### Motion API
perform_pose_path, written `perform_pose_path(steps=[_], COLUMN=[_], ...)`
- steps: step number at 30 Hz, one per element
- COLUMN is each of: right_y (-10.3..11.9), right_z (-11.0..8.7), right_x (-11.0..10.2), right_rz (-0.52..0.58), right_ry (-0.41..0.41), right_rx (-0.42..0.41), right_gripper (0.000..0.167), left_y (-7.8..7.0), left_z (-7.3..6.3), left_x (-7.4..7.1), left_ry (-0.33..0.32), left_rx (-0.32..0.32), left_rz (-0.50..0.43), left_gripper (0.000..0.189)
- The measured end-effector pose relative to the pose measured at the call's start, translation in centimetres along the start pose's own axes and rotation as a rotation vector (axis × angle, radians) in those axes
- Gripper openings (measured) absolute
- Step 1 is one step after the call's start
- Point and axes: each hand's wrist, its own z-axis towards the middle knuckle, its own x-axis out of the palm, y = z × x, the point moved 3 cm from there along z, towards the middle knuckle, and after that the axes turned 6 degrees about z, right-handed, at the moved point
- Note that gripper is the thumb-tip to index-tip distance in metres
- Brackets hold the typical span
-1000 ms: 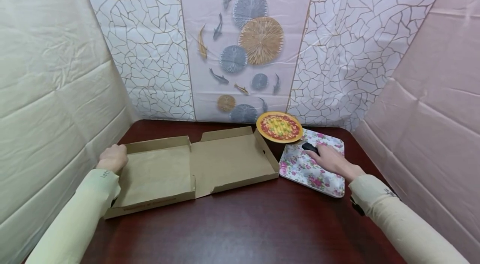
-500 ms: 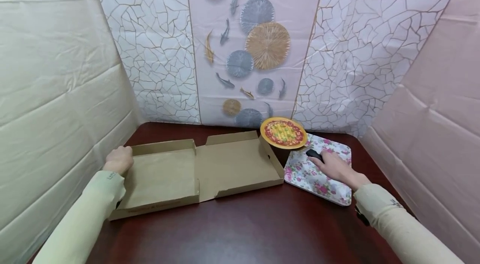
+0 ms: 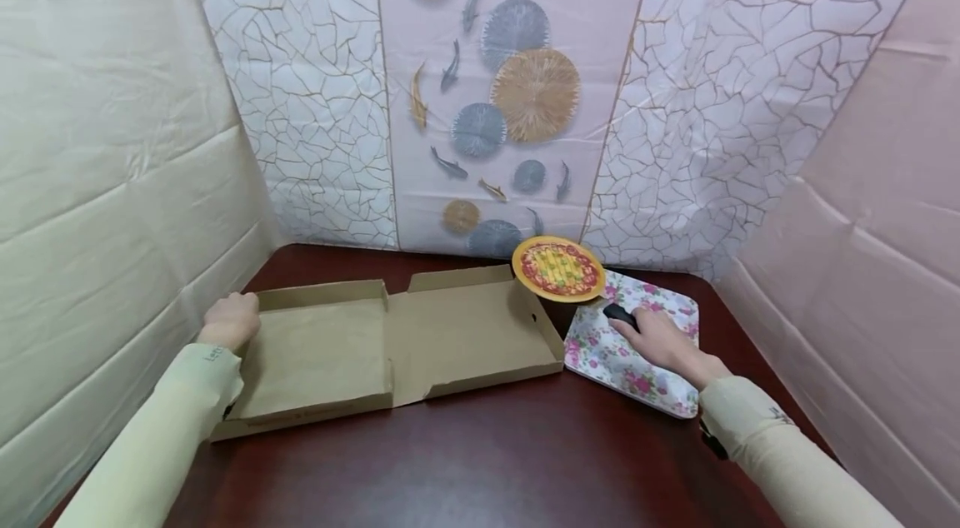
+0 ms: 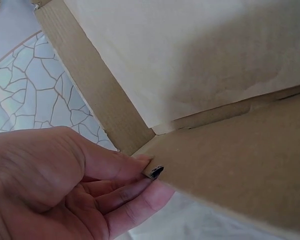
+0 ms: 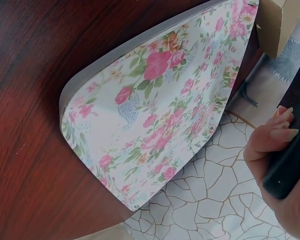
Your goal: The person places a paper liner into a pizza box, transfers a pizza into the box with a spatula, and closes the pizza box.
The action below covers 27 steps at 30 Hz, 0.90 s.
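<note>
My left hand (image 3: 231, 320) pinches the outer left wall of an open cardboard pizza box (image 3: 322, 353). In the left wrist view, its thumb and fingers lie on either side of the cardboard wall (image 4: 230, 165), by a small hole. My right hand (image 3: 663, 338) grips the black handle (image 3: 619, 314) of what looks like a pizza server. Its metal part runs to a pizza (image 3: 562, 268) on a round yellow base, mostly hidden beneath it. The pizza hangs tilted behind the box lid's right end and the flowered board's back left corner. In the right wrist view, fingers curl round the handle (image 5: 290, 155).
Under my right hand lies a white flowered board (image 3: 637, 374), against the lid's right edge. The box lid (image 3: 472, 328) folds out flat to the right. All stand on a dark red-brown table (image 3: 480, 461), with patterned cloth walls (image 3: 315, 95) at the back and sides.
The head view has shifted a little. My right hand with the pizza has moved slightly left toward the box over the last half second. My left hand stays on the box wall.
</note>
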Motion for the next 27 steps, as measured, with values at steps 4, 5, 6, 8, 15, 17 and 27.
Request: perform_pose_path(steps=[4, 5, 6, 8, 15, 17, 27], right_y=[-0.3, -0.3, -0.2, 0.0, 0.3, 0.3, 0.6], right_z=[-0.6, -0.6, -0.5, -0.3, 0.3, 0.4, 0.6], right_x=[0.1, 0.1, 0.2, 0.4, 0.8, 0.8, 1.0], right_rz=[0.005, 0.003, 0.004, 0.014, 0.028, 0.028, 0.004], right_ry=[0.008, 0.007, 0.005, -0.001, 0.005, 0.007, -0.005], right_rx=[0.03, 0.021, 0.013, -0.003, -0.016, -0.013, -0.009], right_gripper=[0.043, 0.044, 0.044, 0.045, 0.044, 0.044, 0.045], left_y=[-0.5, -0.5, -0.5, -0.4, 0.2, 0.3, 0.4], left_z=[0.2, 0.2, 0.2, 0.1, 0.1, 0.2, 0.4], left_x=[0.6, 0.7, 0.7, 0.7, 0.6, 0.5, 0.6], left_ry=[-0.006, -0.007, -0.009, -0.016, -0.027, -0.033, -0.036], left_rx=[0.016, 0.016, 0.013, 0.009, 0.009, 0.003, 0.007], left_rz=[0.001, 0.002, 0.003, 0.004, -0.006, -0.013, -0.012], left_gripper=[0.023, 0.023, 0.023, 0.022, 0.023, 0.023, 0.023])
